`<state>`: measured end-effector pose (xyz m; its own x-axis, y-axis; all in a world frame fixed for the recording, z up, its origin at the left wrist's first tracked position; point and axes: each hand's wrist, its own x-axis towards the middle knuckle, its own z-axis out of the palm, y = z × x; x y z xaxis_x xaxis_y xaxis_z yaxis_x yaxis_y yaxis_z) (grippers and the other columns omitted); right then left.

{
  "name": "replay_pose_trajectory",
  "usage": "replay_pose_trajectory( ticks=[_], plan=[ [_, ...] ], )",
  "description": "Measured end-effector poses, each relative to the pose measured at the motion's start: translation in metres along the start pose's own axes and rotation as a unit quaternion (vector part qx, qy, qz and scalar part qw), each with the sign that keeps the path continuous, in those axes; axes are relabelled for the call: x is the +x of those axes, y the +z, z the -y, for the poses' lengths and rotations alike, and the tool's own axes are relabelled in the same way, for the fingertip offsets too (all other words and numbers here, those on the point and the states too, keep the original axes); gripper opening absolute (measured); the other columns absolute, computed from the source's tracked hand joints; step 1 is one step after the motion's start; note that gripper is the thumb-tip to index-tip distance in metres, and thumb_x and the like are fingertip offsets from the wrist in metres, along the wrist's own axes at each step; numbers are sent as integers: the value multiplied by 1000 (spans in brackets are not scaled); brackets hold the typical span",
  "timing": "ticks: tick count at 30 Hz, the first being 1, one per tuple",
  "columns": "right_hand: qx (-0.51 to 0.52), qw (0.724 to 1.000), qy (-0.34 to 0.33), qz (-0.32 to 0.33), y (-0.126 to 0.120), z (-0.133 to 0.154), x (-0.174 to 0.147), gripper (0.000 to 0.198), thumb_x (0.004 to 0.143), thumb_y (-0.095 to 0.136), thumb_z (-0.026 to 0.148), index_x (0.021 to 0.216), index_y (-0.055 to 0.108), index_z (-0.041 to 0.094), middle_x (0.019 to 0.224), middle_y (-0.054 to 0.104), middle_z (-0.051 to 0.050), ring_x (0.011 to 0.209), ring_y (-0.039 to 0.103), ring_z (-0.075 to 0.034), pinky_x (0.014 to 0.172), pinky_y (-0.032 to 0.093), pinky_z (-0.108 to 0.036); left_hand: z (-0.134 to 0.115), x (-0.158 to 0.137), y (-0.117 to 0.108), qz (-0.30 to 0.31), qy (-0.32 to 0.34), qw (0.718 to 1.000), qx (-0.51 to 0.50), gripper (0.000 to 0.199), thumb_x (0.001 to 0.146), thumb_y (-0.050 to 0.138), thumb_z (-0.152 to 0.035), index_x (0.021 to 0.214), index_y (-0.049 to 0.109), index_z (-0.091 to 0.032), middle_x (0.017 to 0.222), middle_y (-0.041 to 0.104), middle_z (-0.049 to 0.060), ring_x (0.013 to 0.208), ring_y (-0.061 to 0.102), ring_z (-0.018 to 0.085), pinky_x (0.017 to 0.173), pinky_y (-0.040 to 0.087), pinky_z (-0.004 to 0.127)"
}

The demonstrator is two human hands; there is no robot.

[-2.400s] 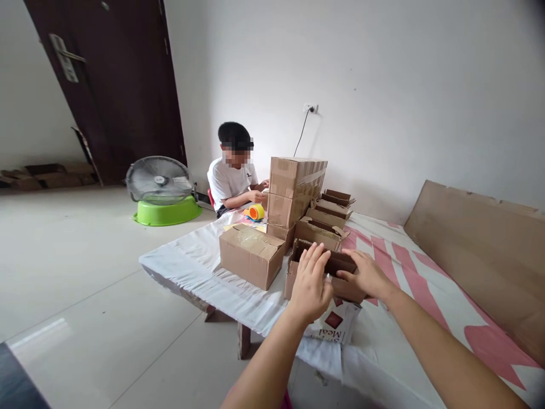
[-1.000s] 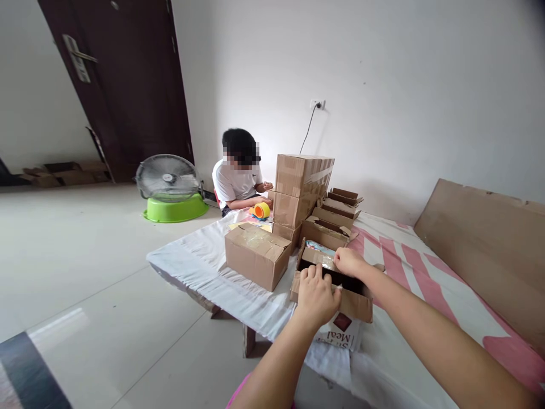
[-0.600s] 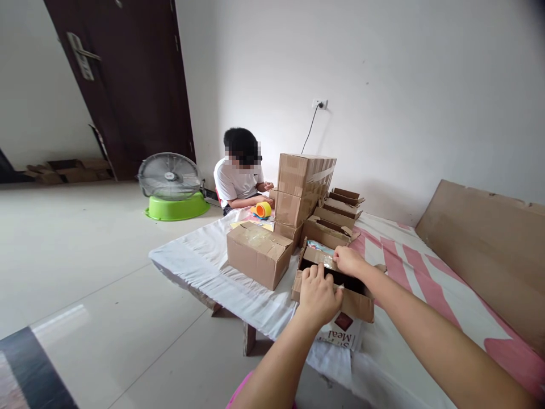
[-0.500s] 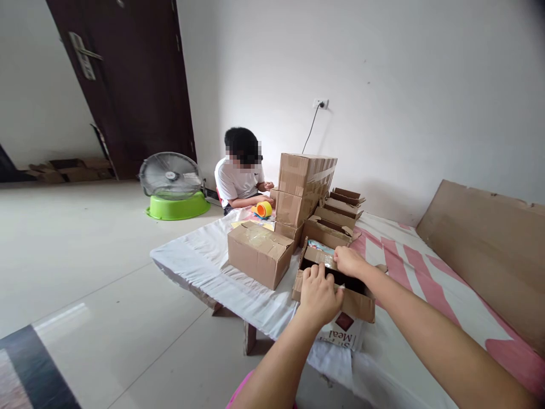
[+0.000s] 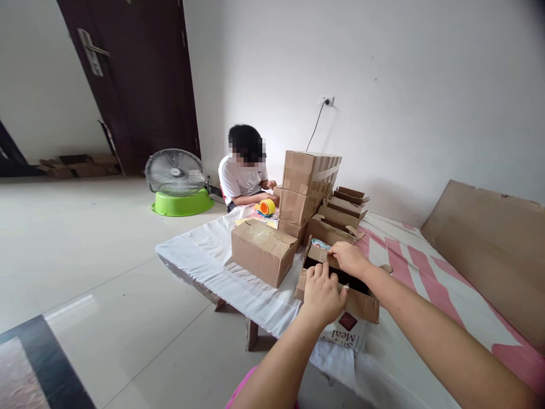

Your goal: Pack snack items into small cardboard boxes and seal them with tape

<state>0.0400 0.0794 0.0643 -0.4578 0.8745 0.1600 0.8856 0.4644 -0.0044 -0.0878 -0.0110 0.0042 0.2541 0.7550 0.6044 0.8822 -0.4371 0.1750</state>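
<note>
An open cardboard box [image 5: 368,305] lies near the table edge, its flaps raised and its inside dark. My left hand [image 5: 322,291] is on its near side, fingers bent over the rim and the thumb apart to the right. Just beyond, my right hand [image 5: 348,257] closes its fingertips on a cardboard flap [image 5: 315,259] across the opening. Colourful printed packaging [image 5: 320,244] shows at the far end of the box. Beneath the near flap is a white printed package [image 5: 347,331] marked "Meal". My fingertips are partly hidden.
A taped carton [image 5: 259,250] stands to the left, with stacked cartons [image 5: 300,187] behind it. More open boxes [image 5: 343,213] line up farther back. A co-worker [image 5: 242,176] sits beyond an orange-and-yellow tape roll [image 5: 266,207]. A large cardboard sheet [image 5: 489,244] leans at right.
My right hand has shifted slightly left and nearer my left hand, covering the taped part of the flap. The left hand keeps its place on the box. The view has shifted slightly.
</note>
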Motion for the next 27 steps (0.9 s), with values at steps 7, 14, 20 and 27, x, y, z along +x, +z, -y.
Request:
replay_pose_trajectory(
  ticks=[7,14,20,27],
  plan=[
    [30,999,42,-15,3,0,3,19,86,49,8,89,66,18,99,67,-7,99,59,-18,88,41,-26,0,0,1,-7,-2,1000,0,32,85,56,-45,88,67,-15,114,60,15,100,50,29,88,39,45],
    [69,994,80,-19,3,1,9,32,84,43,1,104,60,19,94,70,-2,93,61,-13,80,43,-22,0,0,-1,2,-1,1000,-1,33,86,54,-46,89,67,-15,113,60,15,101,50,29,88,38,45],
    [30,995,91,-13,-3,3,9,32,88,41,6,108,62,17,103,69,-5,92,63,-14,81,44,-23,0,0,1,1,-3,1000,-1,34,87,53,-46,89,67,-15,115,60,15,102,50,29,89,38,44],
    [-85,995,45,6,-9,21,-3,21,90,47,15,92,68,15,100,68,-14,102,57,-26,88,40,-35,0,0,2,0,-3,1000,-1,33,86,55,-46,88,67,-15,111,61,14,101,50,29,89,39,44]
  ],
)
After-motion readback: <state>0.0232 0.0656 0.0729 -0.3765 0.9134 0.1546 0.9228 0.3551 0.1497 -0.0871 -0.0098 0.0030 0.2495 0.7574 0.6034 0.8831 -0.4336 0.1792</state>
